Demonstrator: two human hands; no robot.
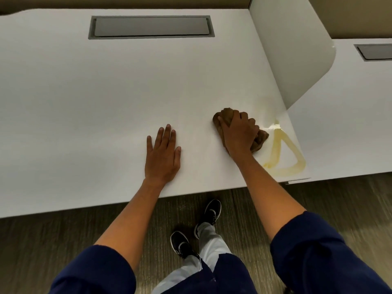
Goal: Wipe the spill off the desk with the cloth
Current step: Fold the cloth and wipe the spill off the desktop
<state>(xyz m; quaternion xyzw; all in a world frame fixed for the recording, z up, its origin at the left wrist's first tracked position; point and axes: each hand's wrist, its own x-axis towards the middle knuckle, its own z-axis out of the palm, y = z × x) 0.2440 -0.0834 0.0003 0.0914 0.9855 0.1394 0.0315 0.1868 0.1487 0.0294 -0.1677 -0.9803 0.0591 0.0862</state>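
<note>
Left hand (163, 152) flat, fingers spread, on desk (84, 102); right hand (238, 132) clenched around brown cloth (259, 137) touching yellow spill (284, 153).

desk (106, 92) open leftward, divider panel (297, 60) blocking right

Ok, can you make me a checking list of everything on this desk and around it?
Surface: white desk, yellow smears near its right front corner.
Job's things: brown cloth, bunched up, at the left edge of the spill; the spill is a yellow triangle outline, not yet wiped away.
Clutter: nothing seen.
Grippers: right hand grips the cloth and presses it on the desk; left hand lies flat and empty on the desk.
Cables: nothing seen; a grey hatch sits shut at the back.
Surroundings: white divider on the right, a second desk beyond it, striped carpet below.
</note>
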